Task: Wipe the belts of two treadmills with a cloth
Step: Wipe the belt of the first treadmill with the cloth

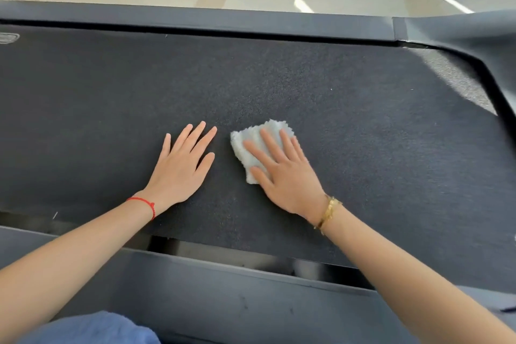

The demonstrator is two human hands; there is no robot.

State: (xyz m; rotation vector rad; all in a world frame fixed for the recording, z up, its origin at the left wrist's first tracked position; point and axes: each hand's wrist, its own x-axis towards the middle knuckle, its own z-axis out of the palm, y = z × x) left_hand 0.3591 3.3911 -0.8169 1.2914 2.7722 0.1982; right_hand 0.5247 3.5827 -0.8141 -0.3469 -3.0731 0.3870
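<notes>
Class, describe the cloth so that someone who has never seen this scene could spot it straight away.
Start with the broad dark treadmill belt filling the middle of the view. Two hands lie flat on it; the right hand, above a gold bracelet, presses on the cloth. It is a small, pale, nubbly folded rag, the only light thing on the belt.

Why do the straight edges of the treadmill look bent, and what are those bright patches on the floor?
In the head view, the wide-angle lens bows the treadmill's far rail; the bright streaks are glare on the shiny floor; the belt, cloth and both hands look sharp, with only soft shadows under them.
</notes>
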